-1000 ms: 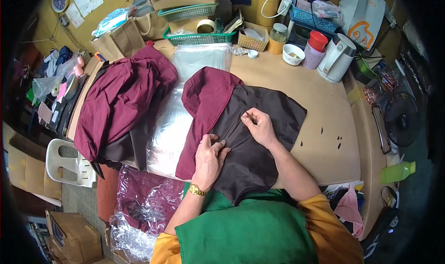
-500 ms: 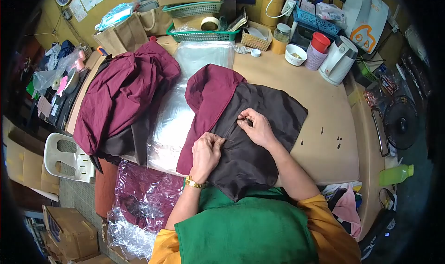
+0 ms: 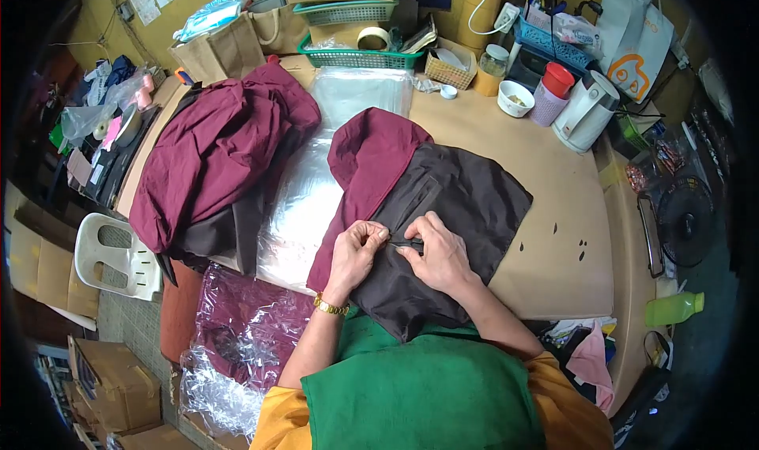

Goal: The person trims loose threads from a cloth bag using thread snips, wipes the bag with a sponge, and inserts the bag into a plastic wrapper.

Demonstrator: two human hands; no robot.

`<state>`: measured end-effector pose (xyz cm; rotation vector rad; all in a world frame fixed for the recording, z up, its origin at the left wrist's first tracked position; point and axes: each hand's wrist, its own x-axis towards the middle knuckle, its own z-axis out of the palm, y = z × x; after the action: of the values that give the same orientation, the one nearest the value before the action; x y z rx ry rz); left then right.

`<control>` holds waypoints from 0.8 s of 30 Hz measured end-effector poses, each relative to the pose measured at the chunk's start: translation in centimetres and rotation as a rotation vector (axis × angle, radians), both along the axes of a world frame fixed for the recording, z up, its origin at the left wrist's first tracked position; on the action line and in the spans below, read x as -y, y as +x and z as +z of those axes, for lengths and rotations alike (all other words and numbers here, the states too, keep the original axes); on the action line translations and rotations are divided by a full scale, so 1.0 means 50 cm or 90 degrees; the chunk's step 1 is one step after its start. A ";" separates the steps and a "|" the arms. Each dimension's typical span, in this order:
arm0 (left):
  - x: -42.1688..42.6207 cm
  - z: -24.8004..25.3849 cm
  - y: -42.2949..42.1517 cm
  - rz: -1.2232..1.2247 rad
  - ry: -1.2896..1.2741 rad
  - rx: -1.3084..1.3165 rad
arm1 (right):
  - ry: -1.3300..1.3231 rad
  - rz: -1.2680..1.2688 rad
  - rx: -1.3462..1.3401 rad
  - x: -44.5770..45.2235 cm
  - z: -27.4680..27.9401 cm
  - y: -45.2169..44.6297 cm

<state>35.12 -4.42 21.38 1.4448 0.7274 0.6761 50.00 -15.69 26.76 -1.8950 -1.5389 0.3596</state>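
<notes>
One white plastic chair (image 3: 107, 254) stands well left of the clear plastic sheets (image 3: 304, 189). Against the sheets' left side lies a crumpled maroon cloth heap (image 3: 221, 146), and below their near end rests a plastic-wrapped maroon bundle (image 3: 253, 316), lower than the table (image 3: 553, 292). Just right of the sheets, partly overlapping them, is the maroon-and-dark garment (image 3: 466, 197), its near corner reaching over the table's edge onto the person's green apron (image 3: 419, 387). On its dark panel, right of the sheets, the left hand (image 3: 356, 252) pinches with thumb and forefinger, apparently on a fold of fabric. Beside it, the right hand (image 3: 439, 256) has curled fingers; whether thumb and forefinger grip anything fine cannot be told. The fabric appears light, limp and somewhat slippery, hardly fragile but prone to creasing and sliding; the doubled maroon border probably offers the surest hold. Farther right of the sheets, brown tabletop bearing small dark marks (image 3: 583, 250) extends to the right-hand edge, affording the widest room for sideways movement. Behind this stretch, a white bowl (image 3: 515, 98) and an electric kettle (image 3: 585, 110) limit reach; the overhanging near corner lacks the table's support.
</notes>
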 end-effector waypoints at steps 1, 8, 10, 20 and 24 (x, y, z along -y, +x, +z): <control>0.000 -0.006 0.001 0.002 0.001 0.000 | 0.001 0.002 0.000 -0.003 -0.001 -0.003; 0.003 0.000 0.001 0.016 0.123 0.027 | -0.001 0.006 -0.057 -0.014 -0.014 -0.007; 0.004 0.021 -0.011 0.026 0.052 0.102 | -0.010 0.013 -0.091 -0.018 -0.030 0.000; 0.016 0.050 -0.389 -0.079 0.001 -0.267 | 0.187 -0.343 -0.001 -0.075 -0.072 0.426; 0.063 0.100 -0.422 -0.158 0.311 -0.742 | 0.137 -0.345 -0.099 -0.133 -0.183 0.568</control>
<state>14.03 -7.57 26.39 2.3404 1.2714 -0.2996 78.40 -9.03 17.61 -1.9656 -0.8756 0.0889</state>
